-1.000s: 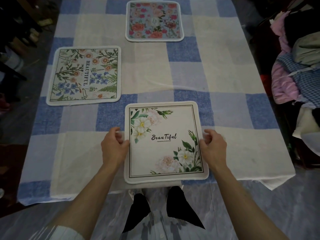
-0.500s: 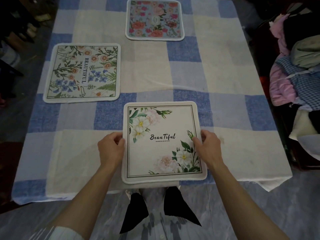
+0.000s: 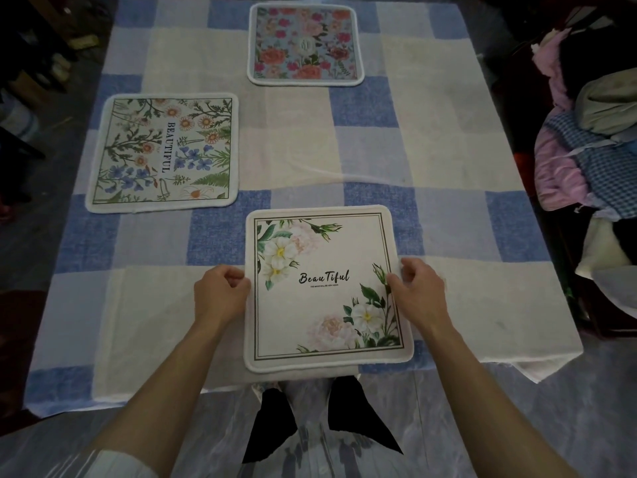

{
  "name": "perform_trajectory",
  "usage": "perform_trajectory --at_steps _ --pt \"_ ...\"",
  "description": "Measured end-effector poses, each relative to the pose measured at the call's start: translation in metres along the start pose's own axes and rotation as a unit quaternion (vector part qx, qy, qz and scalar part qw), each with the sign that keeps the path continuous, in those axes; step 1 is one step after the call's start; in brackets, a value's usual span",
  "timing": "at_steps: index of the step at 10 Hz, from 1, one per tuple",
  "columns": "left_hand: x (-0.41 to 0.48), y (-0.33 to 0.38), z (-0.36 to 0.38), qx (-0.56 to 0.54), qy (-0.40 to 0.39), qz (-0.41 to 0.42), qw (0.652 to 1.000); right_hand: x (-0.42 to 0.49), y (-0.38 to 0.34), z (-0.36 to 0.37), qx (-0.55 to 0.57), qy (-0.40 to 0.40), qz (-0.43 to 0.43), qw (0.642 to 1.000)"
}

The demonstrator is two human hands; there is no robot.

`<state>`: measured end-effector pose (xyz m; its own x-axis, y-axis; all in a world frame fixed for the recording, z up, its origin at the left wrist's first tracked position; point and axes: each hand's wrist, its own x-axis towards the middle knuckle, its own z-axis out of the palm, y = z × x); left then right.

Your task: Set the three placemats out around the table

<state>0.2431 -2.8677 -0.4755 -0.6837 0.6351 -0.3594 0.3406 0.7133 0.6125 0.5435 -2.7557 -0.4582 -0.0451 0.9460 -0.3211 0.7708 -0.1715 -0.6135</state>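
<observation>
Three square floral placemats lie on the blue-and-cream checked tablecloth (image 3: 431,150). A white placemat (image 3: 324,288) with pale flowers and the word "Beautiful" sits at the near edge, slightly overhanging it. My left hand (image 3: 220,294) pinches its left edge and my right hand (image 3: 418,293) pinches its right edge. A wildflower placemat (image 3: 163,151) with blue and orange blooms lies flat at the left side. A blue placemat (image 3: 305,44) with red roses lies at the far end. Neither far mat is touched.
A heap of clothes (image 3: 586,143) in pink, checked blue and grey is piled to the right of the table. Dark furniture and boxes (image 3: 38,67) stand at the left. The cloth's near edge hangs over the table in front of my legs.
The view has shifted slightly. My hands stay at the white placemat's two sides, which has barely moved on the near edge. The other two mats lie as before.
</observation>
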Motion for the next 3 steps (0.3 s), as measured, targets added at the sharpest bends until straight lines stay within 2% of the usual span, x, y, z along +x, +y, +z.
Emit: perform_trajectory --at_steps 1,2,3 --pt "0.008 0.012 -0.011 -0.016 -0.013 0.0 1.0 0.0 -0.008 -0.012 0.042 0.018 -0.01 0.999" --pt "0.007 0.031 -0.021 -0.103 -0.028 0.03 0.994 -0.002 -0.021 -0.026 0.108 0.029 -0.045 0.993" --pt "0.001 0.052 -0.028 -0.223 -0.058 0.034 0.972 -0.007 -0.04 -0.042 0.182 0.025 -0.077 0.98"
